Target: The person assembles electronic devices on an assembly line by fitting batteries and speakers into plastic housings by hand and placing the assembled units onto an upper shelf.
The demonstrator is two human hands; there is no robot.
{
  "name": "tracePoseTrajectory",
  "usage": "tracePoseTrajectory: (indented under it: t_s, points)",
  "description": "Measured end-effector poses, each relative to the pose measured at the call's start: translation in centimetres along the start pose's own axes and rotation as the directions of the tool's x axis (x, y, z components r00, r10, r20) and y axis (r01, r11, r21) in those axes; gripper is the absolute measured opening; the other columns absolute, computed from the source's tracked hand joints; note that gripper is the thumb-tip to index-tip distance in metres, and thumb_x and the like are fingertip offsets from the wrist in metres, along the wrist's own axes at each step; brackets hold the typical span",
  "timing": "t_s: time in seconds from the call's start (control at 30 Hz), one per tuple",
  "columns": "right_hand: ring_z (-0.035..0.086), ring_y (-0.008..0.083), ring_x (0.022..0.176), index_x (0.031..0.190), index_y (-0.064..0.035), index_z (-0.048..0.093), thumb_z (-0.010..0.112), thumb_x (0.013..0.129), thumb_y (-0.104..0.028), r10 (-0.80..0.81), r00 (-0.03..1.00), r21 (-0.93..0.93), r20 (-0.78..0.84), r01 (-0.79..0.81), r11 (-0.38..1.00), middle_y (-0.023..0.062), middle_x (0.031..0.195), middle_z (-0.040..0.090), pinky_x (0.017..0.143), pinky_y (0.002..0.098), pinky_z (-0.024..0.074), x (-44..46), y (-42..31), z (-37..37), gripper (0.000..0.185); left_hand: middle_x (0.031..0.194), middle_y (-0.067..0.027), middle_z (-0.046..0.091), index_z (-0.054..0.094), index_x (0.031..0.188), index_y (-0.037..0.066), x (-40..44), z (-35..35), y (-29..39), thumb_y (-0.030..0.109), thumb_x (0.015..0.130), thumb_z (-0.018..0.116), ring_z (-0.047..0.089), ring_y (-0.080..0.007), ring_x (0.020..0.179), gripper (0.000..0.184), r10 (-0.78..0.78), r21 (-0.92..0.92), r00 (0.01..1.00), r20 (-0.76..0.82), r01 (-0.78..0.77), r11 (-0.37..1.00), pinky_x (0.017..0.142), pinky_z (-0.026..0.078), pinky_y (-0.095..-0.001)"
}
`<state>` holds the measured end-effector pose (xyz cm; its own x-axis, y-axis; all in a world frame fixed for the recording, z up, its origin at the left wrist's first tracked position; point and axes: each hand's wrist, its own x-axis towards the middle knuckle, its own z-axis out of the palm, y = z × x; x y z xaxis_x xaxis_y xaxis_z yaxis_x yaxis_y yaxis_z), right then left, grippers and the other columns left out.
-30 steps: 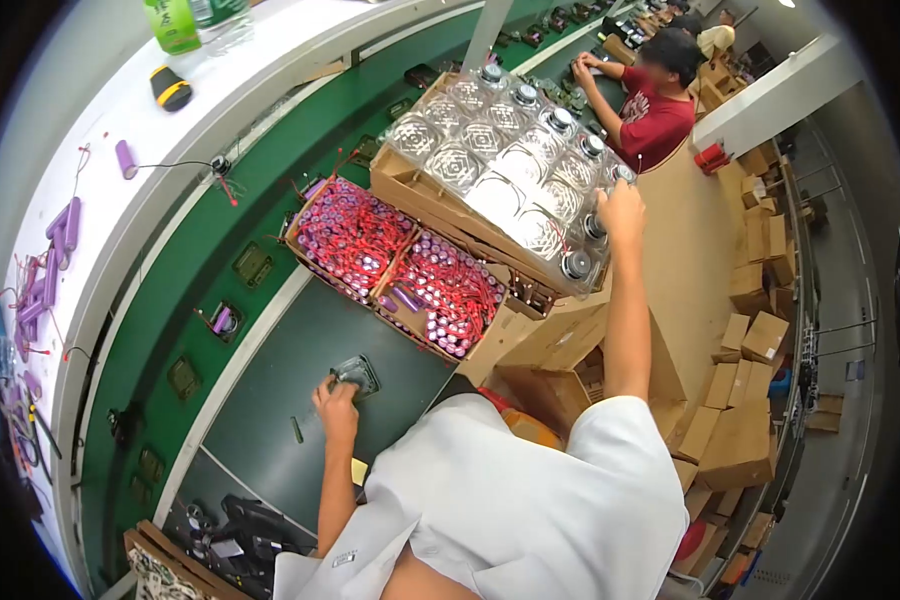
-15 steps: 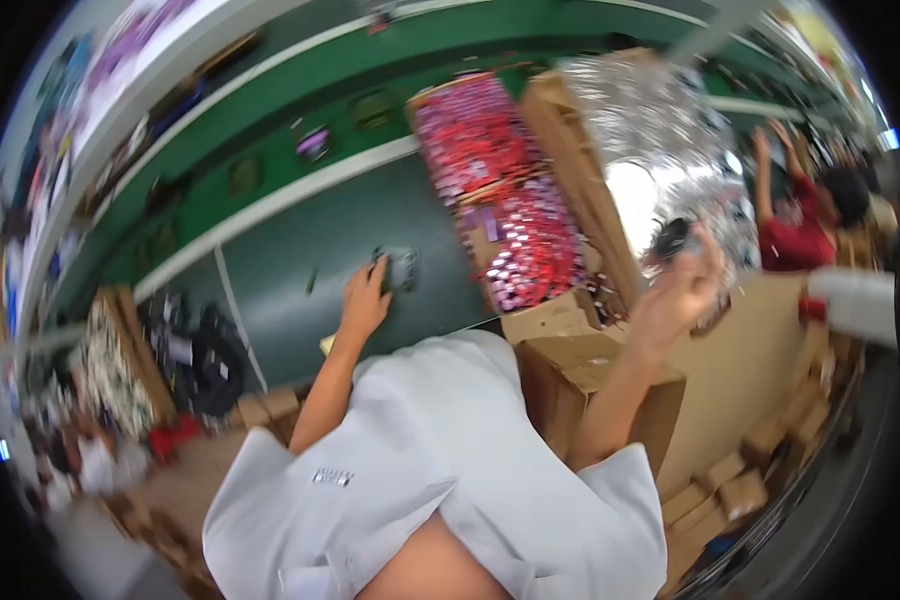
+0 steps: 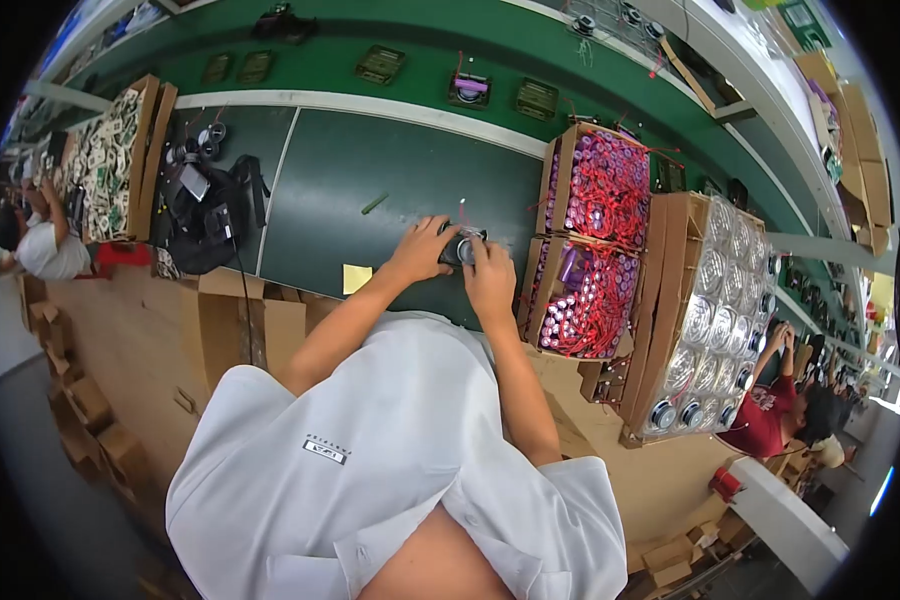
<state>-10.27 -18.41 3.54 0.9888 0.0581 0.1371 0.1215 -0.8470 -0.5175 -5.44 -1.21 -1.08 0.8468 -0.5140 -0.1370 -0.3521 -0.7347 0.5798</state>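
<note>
On the dark green tabletop [image 3: 400,160], my left hand [image 3: 422,250] grips the left side of a small dark housing [image 3: 453,248]. My right hand [image 3: 489,275] holds a round black speaker [image 3: 466,250] at the housing, with fingers pressed on its near side. Thin wires rise beyond the speaker. Left of the hands lie a thin green strip [image 3: 375,204] and a yellow paper note [image 3: 357,279]. The fingertips partly cover the housing, so how the speaker sits in it is hard to make out.
Boxes of purple cells with red wires [image 3: 610,190] stand at the right, beside a clear tray of speakers [image 3: 715,310]. A black bag [image 3: 220,215] and a box of white parts [image 3: 110,165] are at the left. A green conveyor [image 3: 420,75] runs behind. Co-workers sit at both sides.
My right hand has come from the speaker tray to the housing, carrying a speaker. My left hand stays at the housing. The view has turned, shifting the boxes and tray.
</note>
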Motion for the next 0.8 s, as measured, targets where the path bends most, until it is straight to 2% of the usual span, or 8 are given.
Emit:
tracePoseTrajectory:
  t_s: [0.07,0.1,0.2,0.37,0.43,0.53,0.63,0.8]
  points:
    - [0.06,0.0305,0.105,0.123,-0.0061,0.065,0.077,0.072,-0.005,-0.09,0.994,-0.144,0.059,0.098,0.985,0.0138,0.11,0.062,0.083,0.0414,0.0492,-0.2,0.2,1.0,0.052,0.144,-0.0139,0.043,0.048,0.138,0.014,-0.4,-0.1,0.3,0.024,0.062,0.089,0.043,-0.0367,0.13,0.087,-0.019,-0.02,1.0,-0.013,0.019,1.0,0.103,0.041,-0.0502]
    - [0.056,0.03,0.114,0.125,-0.0087,0.066,0.077,0.071,-0.008,-0.095,0.992,-0.122,0.089,0.105,0.987,0.0127,0.108,0.061,0.088,0.0418,0.0449,-0.1,0.2,1.5,0.055,0.144,-0.0143,0.043,0.048,0.138,0.013,-0.5,0.1,0.1,0.024,0.062,0.089,0.043,-0.0367,0.13,0.087,-0.029,-0.032,0.999,-0.021,0.029,0.999,0.103,0.04,-0.0501]
    - [0.056,0.0311,0.113,0.124,-0.0085,0.066,0.079,0.07,-0.009,-0.185,0.98,-0.027,0.072,0.187,0.982,0.0109,0.108,0.061,0.089,0.0431,0.045,0.2,0.9,2.4,0.055,0.143,-0.0154,0.043,0.048,0.138,0.011,-1.0,1.0,0.2,0.025,0.063,0.089,0.044,-0.0366,0.129,0.086,-0.06,-0.061,0.997,-0.041,0.058,0.996,0.101,0.04,-0.0501]
    - [0.048,0.0341,0.132,0.121,-0.0062,0.066,0.079,0.072,-0.014,-0.288,0.957,-0.106,0.02,0.289,0.952,0.0127,0.123,0.061,0.095,0.0478,0.043,0.4,2.1,3.5,0.051,0.14,-0.017,0.045,0.047,0.138,0.007,-1.2,1.1,0.4,0.027,0.063,0.089,0.045,-0.0364,0.127,0.088,-0.119,-0.063,0.984,-0.129,0.111,0.992,0.1,0.039,-0.0487]
    - [0.044,0.0345,0.137,0.121,-0.0043,0.065,0.076,0.076,-0.018,-0.308,0.951,-0.144,0.012,0.307,0.941,0.0142,0.128,0.06,0.098,0.0503,0.0419,0.2,2.3,3.7,0.049,0.139,-0.0169,0.046,0.046,0.137,0.004,-1.3,1.2,0.2,0.028,0.063,0.089,0.045,-0.0362,0.127,0.089,-0.091,-0.084,0.98,-0.177,0.077,0.993,0.099,0.04,-0.0477]
    - [0.038,0.0346,0.141,0.127,-0.0007,0.061,0.069,0.084,-0.022,-0.287,0.955,-0.301,0.071,0.295,0.907,0.0163,0.134,0.058,0.106,0.0539,0.0383,-0.7,1.7,4.2,0.049,0.139,-0.0168,0.046,0.044,0.139,0.002,-1.1,1.2,0.1,0.027,0.064,0.087,0.044,-0.0354,0.128,0.09,-0.105,-0.079,0.981,-0.163,0.093,0.993,0.1,0.039,-0.0477]
    - [0.034,0.0359,0.144,0.134,0.0024,0.056,0.06,0.092,-0.022,-0.223,0.958,-0.225,0.178,0.26,0.939,0.0182,0.137,0.056,0.112,0.0561,0.0312,-3.0,0.6,3.7,0.049,0.139,-0.0169,0.046,0.043,0.14,0.001,-1.0,1.2,0.2,0.027,0.064,0.085,0.045,-0.035,0.128,0.09,-0.12,-0.042,0.984,-0.133,0.115,0.992,0.1,0.039,-0.0478]
    - [0.034,0.0327,0.144,0.138,0.0084,0.049,0.056,0.092,-0.017,-0.211,0.961,-0.207,0.178,0.246,0.947,0.0219,0.141,0.052,0.119,0.0518,0.0225,-4.0,0.3,4.4,0.053,0.137,-0.0176,0.048,0.046,0.136,0.001,-0.9,1.1,0.8,0.023,0.064,0.084,0.046,-0.0347,0.127,0.085,-0.113,-0.018,0.989,-0.098,0.111,0.994,0.1,0.039,-0.0483]
